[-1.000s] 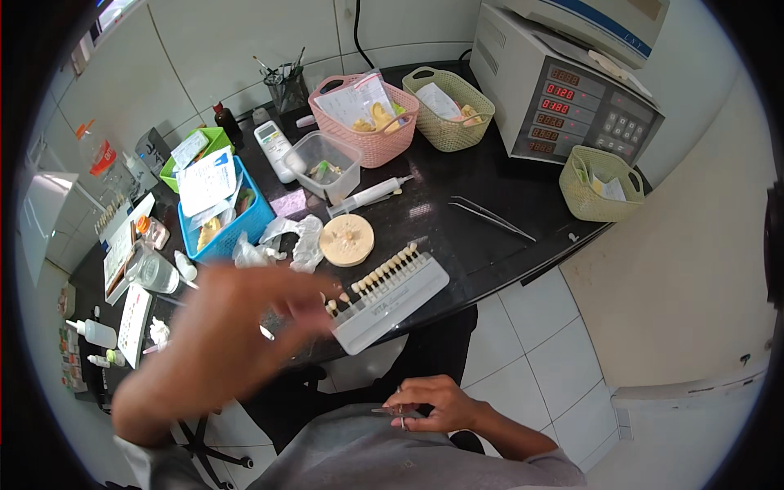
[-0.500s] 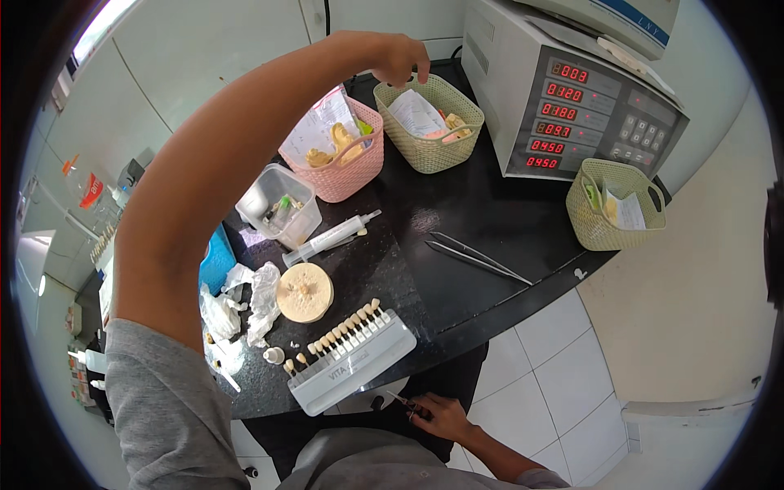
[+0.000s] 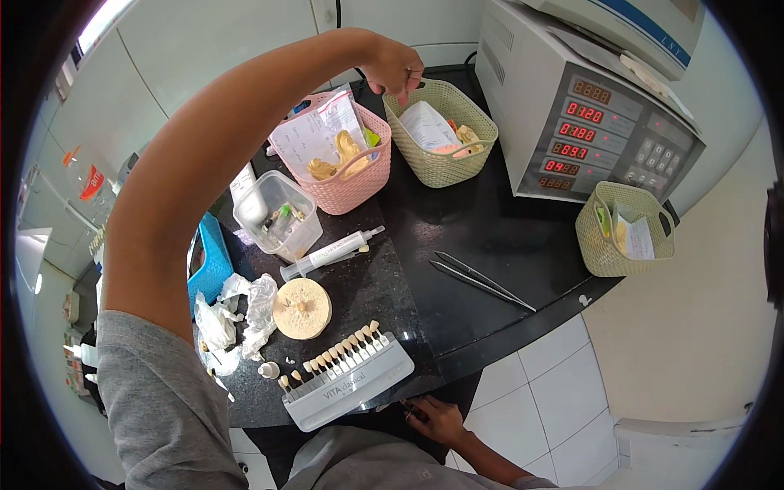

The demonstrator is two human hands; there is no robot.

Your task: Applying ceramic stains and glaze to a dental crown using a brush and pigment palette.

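Left forearm: it crosses above the left, far side of the pink basket; I think it should be held high, so the papers there are not brushed.
Blue basket: left of the pink basket and nearer to the body; the arm hides much of it, so I cannot tell its contents.
Clear box: just beside the pink basket, at its near left; small pieces lie inside, one green.
Pink basket: filled with papers, a clear bag and tan dental casts.
Left hand: beyond the pink basket's far right side, fingers bent down narrowly at the olive basket's rim; whether they grip, I cannot tell.
Olive basket: on the counter, just right of the pink basket, with white paper, a pink piece and tan pieces. Fingers well around the handle and a level basket would probably prevent sliding.
Right hand: nearer to the body than the pink basket, fingers curled; what they hold is hidden.
Small green basket: well right of the pink basket, containing paper and a green piece.
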